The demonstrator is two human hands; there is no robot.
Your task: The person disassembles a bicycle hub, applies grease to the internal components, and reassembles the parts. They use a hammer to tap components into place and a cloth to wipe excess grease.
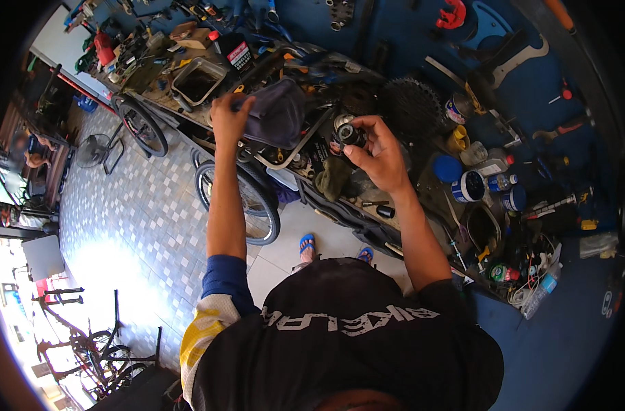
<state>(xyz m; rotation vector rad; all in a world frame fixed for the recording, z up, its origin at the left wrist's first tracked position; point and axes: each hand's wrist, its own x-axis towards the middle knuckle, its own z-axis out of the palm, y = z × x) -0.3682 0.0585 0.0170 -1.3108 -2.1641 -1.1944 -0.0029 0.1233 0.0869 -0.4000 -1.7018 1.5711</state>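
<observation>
My left hand [229,122] has its fingers closed on the left edge of a dark grey cloth [277,113], which spreads over the cluttered workbench. In my right hand [384,159], thumb and fingers grip a small dark cylindrical part [350,134] with a round hole in its end. That part is held above the middle of the bench, to the right of the cloth. What kind of part it is, I cannot tell. Just below it on the bench lies a crumpled olive-green rag [333,178].
A metal tray [198,81] and a black bottle with a red cap [231,51] stand at the back left. Large toothed sprockets [411,103] lie beyond my right hand. Jars, including an open blue-rimmed tub [468,186], crowd the right. A bicycle wheel [268,226] leans beneath the bench.
</observation>
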